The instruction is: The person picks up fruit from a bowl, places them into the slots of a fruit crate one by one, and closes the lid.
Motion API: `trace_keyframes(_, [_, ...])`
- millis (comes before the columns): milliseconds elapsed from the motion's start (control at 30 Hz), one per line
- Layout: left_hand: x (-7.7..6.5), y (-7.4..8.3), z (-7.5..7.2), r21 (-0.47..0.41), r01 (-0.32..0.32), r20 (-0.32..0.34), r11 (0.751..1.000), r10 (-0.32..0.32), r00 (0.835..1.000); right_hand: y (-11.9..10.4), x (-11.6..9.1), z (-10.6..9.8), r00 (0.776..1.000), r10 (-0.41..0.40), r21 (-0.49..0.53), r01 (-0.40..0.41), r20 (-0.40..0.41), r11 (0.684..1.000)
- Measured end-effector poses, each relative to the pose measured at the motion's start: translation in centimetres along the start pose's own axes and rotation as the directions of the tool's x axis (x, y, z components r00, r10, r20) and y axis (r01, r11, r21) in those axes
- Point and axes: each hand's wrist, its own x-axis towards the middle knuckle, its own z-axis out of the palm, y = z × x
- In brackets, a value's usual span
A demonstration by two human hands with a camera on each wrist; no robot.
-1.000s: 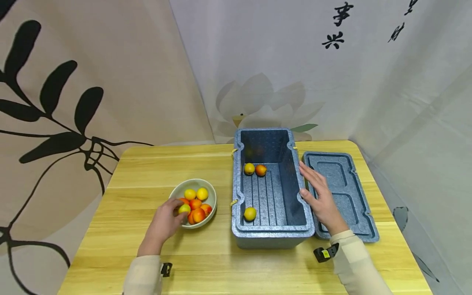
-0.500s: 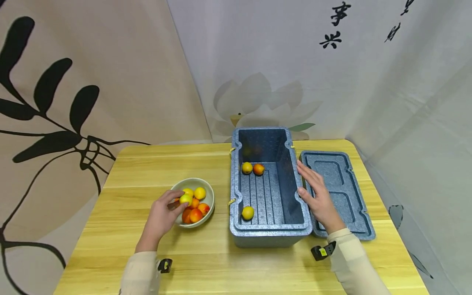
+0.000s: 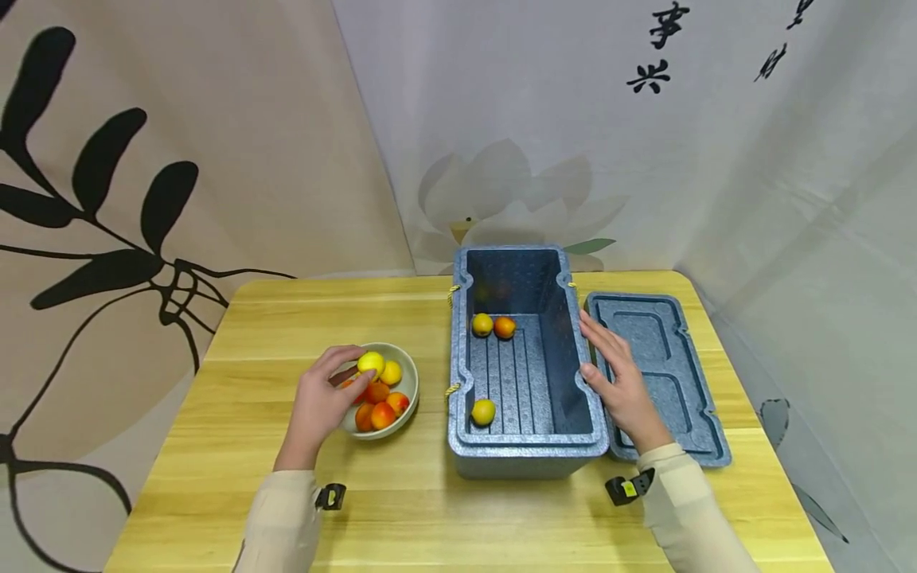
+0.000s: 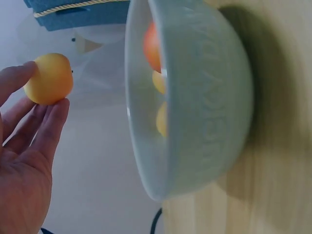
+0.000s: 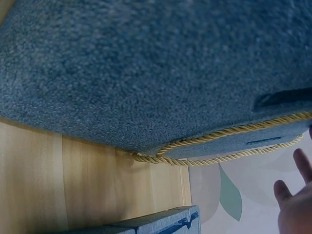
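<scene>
A broad strip of table (image 3: 433, 517) is running between the bowl (image 4: 204, 107) and the box (image 3: 512, 468), and more bare wood is stretching from the bowl to the table's left edge. The box is facing up uncovered, its far end sitting near the table's back edge; the lid (image 3: 655, 364) is lying just beside its right wall, leaving only a narrow gap there. Yellow rope (image 5: 234, 129) is running along that wall.

The left hand (image 3: 321, 404) is pinching a yellow fruit (image 3: 371, 364) between thumb and fingertips, holding it above the bowl; the left wrist view is showing the fruit apart from the rim, with the palm lying behind it. More fruit (image 3: 383, 415), orange-red and yellow, is resting in the bowl below.

The right hand (image 3: 622, 390) is grasping nothing, its extended fingers resting along the box's right rim. Inside, a yellow piece (image 3: 482, 325) and an orange one (image 3: 505, 327) are sitting together toward the far end, while another yellow piece (image 3: 483, 412) is lying in the near left corner.
</scene>
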Motion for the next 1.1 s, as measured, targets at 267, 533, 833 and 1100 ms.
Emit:
trace_keyframes(267, [1.4,-0.2,0.3,-0.012,-0.053,-0.020,0.999,0.053,0.998,0.9,-0.3,-0.1,1.000,0.004,-0.007,-0.004,0.007,1.000])
trace_keyframes(533, [2.5,3.9,0.4,-0.018,-0.107,-0.062,0.994,0.105,0.992,-1.9,0.0,-0.1,1.000,0.026,-0.002,-0.026,0.008,1.000])
trace_keyframes(833, [4.6,5.9,1.3,-0.083,-0.162,-0.076,0.983,0.155,0.985,-1.9,0.2,-0.1,1.000,-0.007,-0.008,0.007,-0.006,1.000])
trace_keyframes(1100, [5.4,7.6,2.3,-0.111,-0.187,-0.068,0.976,0.181,0.981,1.1,-0.1,-0.1,1.000,0.007,-0.023,-0.007,0.008,1.000])
